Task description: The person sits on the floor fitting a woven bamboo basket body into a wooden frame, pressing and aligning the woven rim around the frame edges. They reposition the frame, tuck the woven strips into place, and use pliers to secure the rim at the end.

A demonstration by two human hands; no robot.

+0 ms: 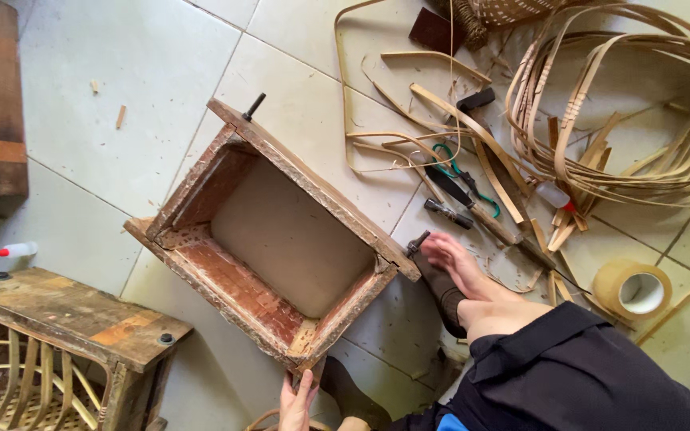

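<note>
We are bracing wooden box frame on tile floor; left hand flat, fingers spread against its lower corner, gripping nothing. Right hand unseen (cannot tell). Frame risks tipping, foot nearby.

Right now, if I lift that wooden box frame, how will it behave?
The wooden box frame looks stiff and probably heavy: thick boards, bolted corners. Its rough, worn wood likely grips rather than slips. Broad-based, it seems unlikely to tip.
</note>
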